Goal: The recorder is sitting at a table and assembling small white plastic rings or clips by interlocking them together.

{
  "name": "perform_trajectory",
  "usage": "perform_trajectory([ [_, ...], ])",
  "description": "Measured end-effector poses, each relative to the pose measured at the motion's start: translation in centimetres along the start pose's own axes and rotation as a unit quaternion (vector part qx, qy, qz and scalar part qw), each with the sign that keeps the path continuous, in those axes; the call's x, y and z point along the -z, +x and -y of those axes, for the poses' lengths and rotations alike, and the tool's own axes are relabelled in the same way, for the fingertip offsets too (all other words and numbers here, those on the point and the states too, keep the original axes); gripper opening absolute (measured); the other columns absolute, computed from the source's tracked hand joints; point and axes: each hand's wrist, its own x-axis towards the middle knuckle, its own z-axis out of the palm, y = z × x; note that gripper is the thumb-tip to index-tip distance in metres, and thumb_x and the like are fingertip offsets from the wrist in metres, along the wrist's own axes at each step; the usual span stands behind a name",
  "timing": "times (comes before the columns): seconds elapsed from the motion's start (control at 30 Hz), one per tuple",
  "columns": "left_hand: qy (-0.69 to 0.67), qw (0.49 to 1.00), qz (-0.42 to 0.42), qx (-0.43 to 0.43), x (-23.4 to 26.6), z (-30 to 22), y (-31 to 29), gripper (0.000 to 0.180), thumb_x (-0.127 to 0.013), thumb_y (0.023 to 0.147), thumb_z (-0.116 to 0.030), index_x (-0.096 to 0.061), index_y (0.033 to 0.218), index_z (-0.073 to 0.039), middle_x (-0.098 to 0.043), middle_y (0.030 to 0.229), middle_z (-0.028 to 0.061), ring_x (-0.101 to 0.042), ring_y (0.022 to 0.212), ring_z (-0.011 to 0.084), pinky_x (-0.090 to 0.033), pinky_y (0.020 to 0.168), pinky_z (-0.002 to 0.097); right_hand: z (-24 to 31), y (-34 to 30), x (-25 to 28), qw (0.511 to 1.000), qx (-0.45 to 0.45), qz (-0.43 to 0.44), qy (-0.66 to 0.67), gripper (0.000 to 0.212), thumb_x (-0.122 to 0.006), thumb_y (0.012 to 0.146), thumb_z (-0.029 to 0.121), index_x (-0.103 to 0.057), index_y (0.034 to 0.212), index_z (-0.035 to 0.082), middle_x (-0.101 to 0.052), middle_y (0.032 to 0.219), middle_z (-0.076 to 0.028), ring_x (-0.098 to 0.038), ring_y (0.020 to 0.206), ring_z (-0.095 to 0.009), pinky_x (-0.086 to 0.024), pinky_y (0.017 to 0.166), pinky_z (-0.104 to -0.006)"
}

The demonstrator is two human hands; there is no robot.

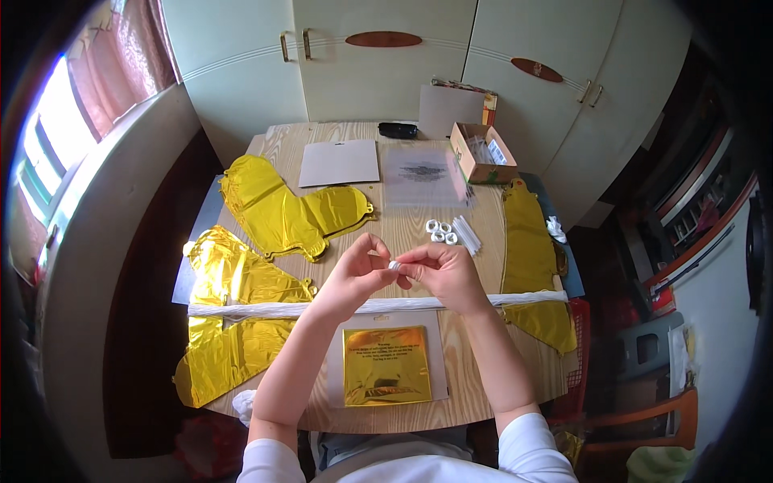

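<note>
My left hand and my right hand meet above the middle of the table. Between their fingertips they pinch a small white roll, partly covered by the fingers. Just beyond my right hand lie several white ring-shaped rolls, beside a few thin white sticks or tubes. Beneath my wrists a long bundle of white strings stretches across the table. Nearer to me, a folded gold foil piece in a printed clear bag rests on a pale card.
Flat gold foil balloons lie at the left and right of the wooden table. Toward the back are a grey card, clear plastic bags, an open cardboard box and a black case. Cabinets stand behind.
</note>
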Motion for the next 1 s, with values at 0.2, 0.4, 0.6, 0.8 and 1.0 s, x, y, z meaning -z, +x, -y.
perform_trajectory([
  [0.2, -0.045, 0.994, -0.103, 0.015, 1.4, 0.3, 0.5, 0.02, -0.052, 0.082, -0.001, -0.046, 0.1, -0.008, -0.058, 0.103, 0.0085, -0.057, 0.095, 0.0172, -0.043, 0.075, 0.0254, -0.4, 3.9, 1.7, 0.999, -0.027, 0.0, -0.03, 0.01, -0.064, 0.082, 0.008, -0.067, 0.086, -0.001, -0.064, 0.072, -0.002, -0.058, 0.067, -0.006, -0.047, 0.061, -0.0188],
  [0.4, -0.117, 0.981, -0.153, -0.025, 1.8, -1.6, 0.3, 0.017, -0.048, 0.085, -0.006, -0.05, 0.102, -0.01, -0.055, 0.116, 0.0079, -0.052, 0.106, 0.0179, -0.039, 0.081, 0.0277, -6.1, 9.5, 6.7, 0.942, -0.051, -0.027, -0.33, 0.014, -0.066, 0.075, 0.014, -0.069, 0.086, 0.006, -0.067, 0.076, -0.008, -0.063, 0.067, -0.014, -0.048, 0.063, -0.0263],
  [0.6, -0.106, 0.982, -0.155, -0.023, 2.0, -2.5, -0.3, 0.015, -0.048, 0.085, -0.008, -0.052, 0.1, -0.01, -0.055, 0.114, 0.006, -0.052, 0.105, 0.0159, -0.038, 0.081, 0.0271, -9.6, 10.6, 7.3, 0.857, -0.06, 0.052, -0.509, 0.014, -0.063, 0.072, 0.016, -0.07, 0.083, 0.014, -0.065, 0.082, -0.013, -0.062, 0.079, -0.027, -0.049, 0.073, -0.0352],
  [0.8, -0.105, 0.982, -0.155, -0.024, 2.0, -2.8, -0.4, 0.013, -0.048, 0.085, -0.008, -0.052, 0.097, -0.01, -0.056, 0.112, 0.0051, -0.052, 0.101, 0.0141, -0.038, 0.079, 0.0266, -10.3, 10.4, 8.4, 0.818, -0.025, 0.052, -0.573, 0.013, -0.063, 0.071, 0.017, -0.071, 0.082, 0.016, -0.06, 0.088, -0.011, -0.056, 0.089, -0.025, -0.045, 0.081, -0.0329],
  [1.0, -0.11, 0.982, -0.15, -0.027, 2.2, -2.7, -0.4, 0.012, -0.048, 0.085, -0.008, -0.053, 0.095, -0.01, -0.056, 0.11, 0.0045, -0.052, 0.096, 0.0127, -0.039, 0.077, 0.0248, -11.1, 10.4, 9.1, 0.808, 0.052, 0.077, -0.582, 0.012, -0.062, 0.072, 0.013, -0.071, 0.079, 0.015, -0.06, 0.091, -0.003, -0.051, 0.096, -0.02, -0.041, 0.089, -0.0306],
])
